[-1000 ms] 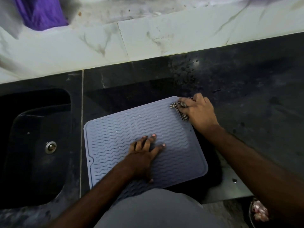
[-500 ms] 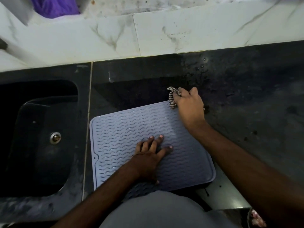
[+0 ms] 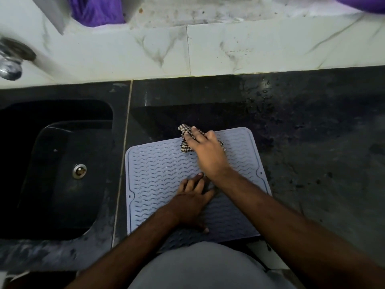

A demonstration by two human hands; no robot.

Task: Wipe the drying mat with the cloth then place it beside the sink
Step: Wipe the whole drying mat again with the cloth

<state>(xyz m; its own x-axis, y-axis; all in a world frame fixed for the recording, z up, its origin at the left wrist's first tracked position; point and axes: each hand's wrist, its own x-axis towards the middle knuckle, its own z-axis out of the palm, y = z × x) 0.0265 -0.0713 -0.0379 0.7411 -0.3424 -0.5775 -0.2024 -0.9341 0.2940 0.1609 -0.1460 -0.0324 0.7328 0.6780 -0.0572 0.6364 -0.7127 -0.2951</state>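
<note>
A pale blue ribbed drying mat (image 3: 158,176) lies on the dark counter just right of the black sink (image 3: 56,167). My left hand (image 3: 191,201) rests flat on the mat's middle, fingers spread. My right hand (image 3: 206,153) presses a small checked cloth (image 3: 185,140) onto the mat near its far edge, fingers stretched over it. Part of the cloth sticks out past the mat's far edge; the rest is hidden under my palm.
The dark counter (image 3: 312,142) runs to the right, with water drops near the marble backsplash (image 3: 250,51). A metal tap (image 3: 10,63) is at the upper left, and purple fabric (image 3: 95,11) hangs on the ledge. The sink drain (image 3: 79,171) shows.
My right hand has slid the cloth leftwards along the mat's far edge, from the far right corner toward the middle. My left hand stays pressed on the mat.
</note>
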